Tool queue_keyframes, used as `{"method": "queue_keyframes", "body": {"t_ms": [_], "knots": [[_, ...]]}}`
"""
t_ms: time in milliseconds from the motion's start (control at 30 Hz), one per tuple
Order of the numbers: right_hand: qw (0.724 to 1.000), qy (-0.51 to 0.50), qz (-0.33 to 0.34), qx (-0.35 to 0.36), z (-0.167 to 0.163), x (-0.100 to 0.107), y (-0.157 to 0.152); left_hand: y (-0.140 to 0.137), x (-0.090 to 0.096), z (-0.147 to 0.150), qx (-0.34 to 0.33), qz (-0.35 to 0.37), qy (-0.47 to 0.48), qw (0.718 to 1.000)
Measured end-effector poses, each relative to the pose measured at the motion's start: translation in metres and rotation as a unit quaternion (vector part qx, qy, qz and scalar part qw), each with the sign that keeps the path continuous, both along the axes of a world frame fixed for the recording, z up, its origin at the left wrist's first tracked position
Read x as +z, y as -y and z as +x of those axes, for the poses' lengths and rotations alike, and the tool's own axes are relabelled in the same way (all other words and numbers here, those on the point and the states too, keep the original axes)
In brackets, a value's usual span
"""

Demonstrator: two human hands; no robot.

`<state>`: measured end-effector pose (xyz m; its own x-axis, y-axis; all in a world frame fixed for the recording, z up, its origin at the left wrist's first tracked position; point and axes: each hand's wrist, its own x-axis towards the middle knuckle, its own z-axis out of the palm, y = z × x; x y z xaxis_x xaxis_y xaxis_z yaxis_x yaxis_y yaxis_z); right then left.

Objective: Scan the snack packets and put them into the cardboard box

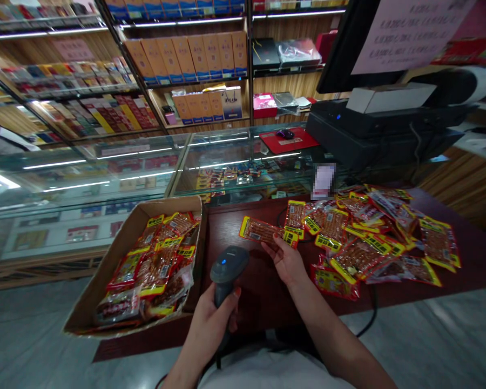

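Observation:
My left hand (215, 319) is wrapped round the handle of a dark grey barcode scanner (230, 262), whose head shows a small blue light. In my right hand (285, 259) a flat snack packet (261, 230) with red and yellow edges is pinched at its right end, held over the dark red table in front of the scanner. Right of that hand lies a loose pile of similar snack packets (362, 256). On the left, an open cardboard box (95, 283) holds several more packets.
Behind the table (251, 300) runs a glass display counter (146, 162). A monitor (340, 51) and a black cash drawer (348, 135) stand at the back right. A computer mouse (285, 133) rests on a red mat (303, 143). A black cable (372, 313) hangs over the front edge.

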<state>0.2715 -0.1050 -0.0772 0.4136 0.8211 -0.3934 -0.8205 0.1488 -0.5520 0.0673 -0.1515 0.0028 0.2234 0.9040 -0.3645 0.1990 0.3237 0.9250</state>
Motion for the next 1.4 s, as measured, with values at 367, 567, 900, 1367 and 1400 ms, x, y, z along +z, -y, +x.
{"method": "queue_keyframes", "body": {"t_ms": [367,567,900,1367,1400], "knots": [[0.998,0.065,0.015,0.017,0.001,-0.003,-0.003,0.001,-0.002,-0.001,-0.008,-0.004,0.011,1.000],[0.998,0.055,-0.002,0.026,0.002,-0.005,-0.003,0.001,0.001,0.001,-0.006,-0.010,-0.008,1.000],[1.000,-0.007,-0.024,-0.006,0.002,0.005,-0.007,-0.004,-0.013,0.000,0.007,-0.006,-0.001,1.000],[0.941,0.047,0.133,0.307,-0.094,0.103,-0.063,-0.002,-0.025,-0.002,0.029,-0.033,0.005,0.999],[0.944,0.082,0.111,0.299,-0.090,0.095,-0.069,-0.002,-0.025,-0.002,0.027,-0.031,0.005,0.999]]}}
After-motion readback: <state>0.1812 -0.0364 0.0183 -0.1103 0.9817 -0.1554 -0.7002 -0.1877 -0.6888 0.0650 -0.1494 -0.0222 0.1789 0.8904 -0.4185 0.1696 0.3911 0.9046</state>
